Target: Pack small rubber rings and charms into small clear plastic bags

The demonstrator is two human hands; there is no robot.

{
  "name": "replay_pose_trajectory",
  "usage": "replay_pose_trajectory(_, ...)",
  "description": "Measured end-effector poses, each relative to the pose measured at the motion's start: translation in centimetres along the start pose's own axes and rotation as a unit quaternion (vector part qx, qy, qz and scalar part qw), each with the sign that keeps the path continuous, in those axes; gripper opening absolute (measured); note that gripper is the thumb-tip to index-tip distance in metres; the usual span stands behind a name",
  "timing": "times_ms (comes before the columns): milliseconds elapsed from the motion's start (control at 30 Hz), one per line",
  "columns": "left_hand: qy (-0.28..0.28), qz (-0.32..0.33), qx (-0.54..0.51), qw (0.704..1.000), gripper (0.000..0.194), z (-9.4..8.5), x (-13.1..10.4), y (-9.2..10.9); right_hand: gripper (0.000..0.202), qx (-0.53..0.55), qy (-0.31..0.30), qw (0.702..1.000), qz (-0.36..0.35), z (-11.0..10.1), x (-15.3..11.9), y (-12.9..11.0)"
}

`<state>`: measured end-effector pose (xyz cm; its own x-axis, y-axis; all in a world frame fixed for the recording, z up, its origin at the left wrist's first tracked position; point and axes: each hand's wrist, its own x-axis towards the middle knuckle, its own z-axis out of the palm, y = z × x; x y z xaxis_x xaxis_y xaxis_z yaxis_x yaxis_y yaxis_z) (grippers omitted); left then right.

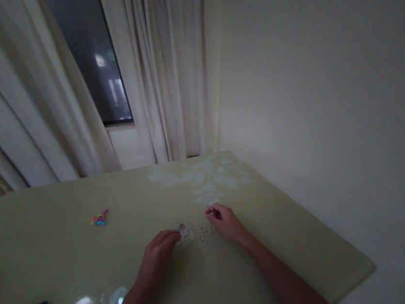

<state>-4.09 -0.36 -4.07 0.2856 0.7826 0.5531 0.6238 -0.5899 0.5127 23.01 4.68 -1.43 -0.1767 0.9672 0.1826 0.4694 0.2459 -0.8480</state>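
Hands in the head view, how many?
2: left hand at the clear plastic; right hand beside the small pale loops.

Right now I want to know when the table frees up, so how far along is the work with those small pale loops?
Seemingly partway. Perhaps done: something pinkish shows in the clear container at the left hand. In hand: the right hand's fingertips are drawn together; anything between them is too small to tell. Apparently left: several small pale loops, loose between the hands.
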Motion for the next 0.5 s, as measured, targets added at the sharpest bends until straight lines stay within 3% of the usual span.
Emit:
replay_pose_trajectory(100,-0.045,0.097,0.089,0.990,0.042,-0.4,-0.1,-0.2,0.009,-0.039,-0.027,0.999,-0.017,-0.5,-0.2,-0.3)
replay_pose_trajectory(167,-0.057,0.125,0.142,0.980,0.044,-0.5,-0.1,-0.3,0.007,-0.067,-0.054,0.996,-0.019,-1.2,-0.3,-0.3)
replay_pose_trajectory(367,-0.076,0.129,0.169,0.974,0.046,0.0,-0.1,-0.1,0.010,-0.130,-0.125,0.984,0.008,-2.5,-0.5,0.3)
replay_pose_trajectory(500,-0.067,0.135,0.189,0.970,0.051,0.3,-0.1,-0.2,0.009,-0.214,-0.119,0.970,0.005,-2.0,-0.9,0.2)
